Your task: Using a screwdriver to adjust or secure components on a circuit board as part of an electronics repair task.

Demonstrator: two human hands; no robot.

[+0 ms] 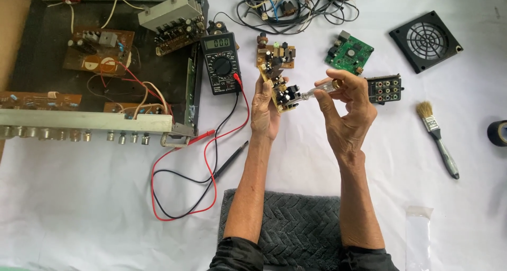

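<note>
My left hand (265,111) grips a small tan circuit board (278,86) with black knobs and components, held upright above the white sheet. My right hand (344,108) holds a screwdriver with a clear handle (323,88); its metal tip touches the board's right edge near the lower knobs. Both forearms reach up from the bottom of the head view over a grey woven mat (293,227).
A black multimeter (221,62) with red and black leads lies left of the hands, beside an opened amplifier chassis (100,65). A second tan board (274,52), a green board (348,53), a black connector block (384,87), a fan grille (425,40), a paintbrush (437,136), tangled cables (296,4).
</note>
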